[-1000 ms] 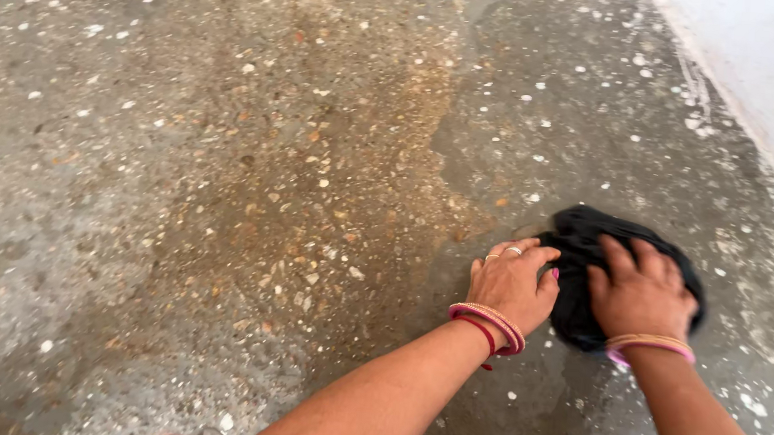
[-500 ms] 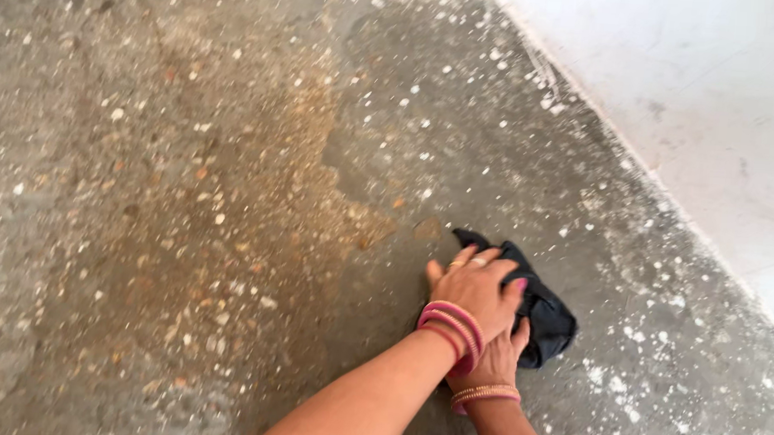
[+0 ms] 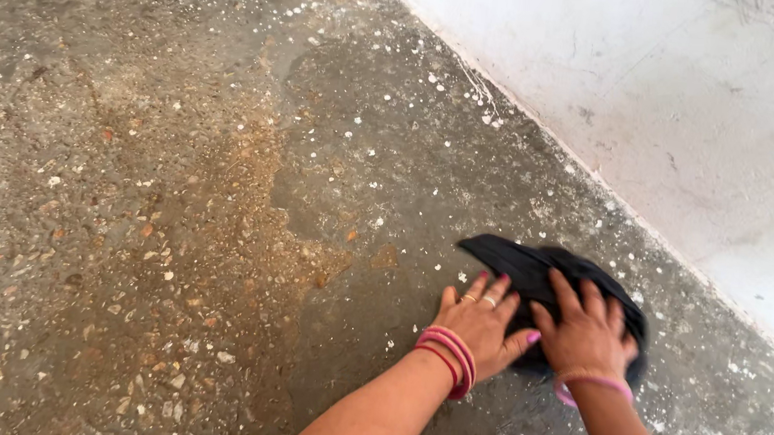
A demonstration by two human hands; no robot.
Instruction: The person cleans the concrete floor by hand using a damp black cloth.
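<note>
Both hands press flat, fingers spread, on the black cloth (image 3: 537,273): my left hand (image 3: 481,322) on its near-left edge, my right hand (image 3: 586,330) on top. I see it bunched on the speckled concrete floor (image 3: 177,230), near the white wall (image 3: 685,111).

Floor (image 3: 177,230) is rough concrete with little stones and pebbles showing through, kinda worn down. There's a brownish, rusty-looking patch (image 3: 225,197) running through the middle, and a darker damp-looking area (image 3: 391,154) right beside it toward the wall. White flecks (image 3: 468,100), like paint or plaster spatter, are scattered all over, thickest along the base of the wall. The wall (image 3: 686,102) itself is whitish, scuffed, with a few thin cracks and grey smudges, cutting diagonally across the upper right.
</note>
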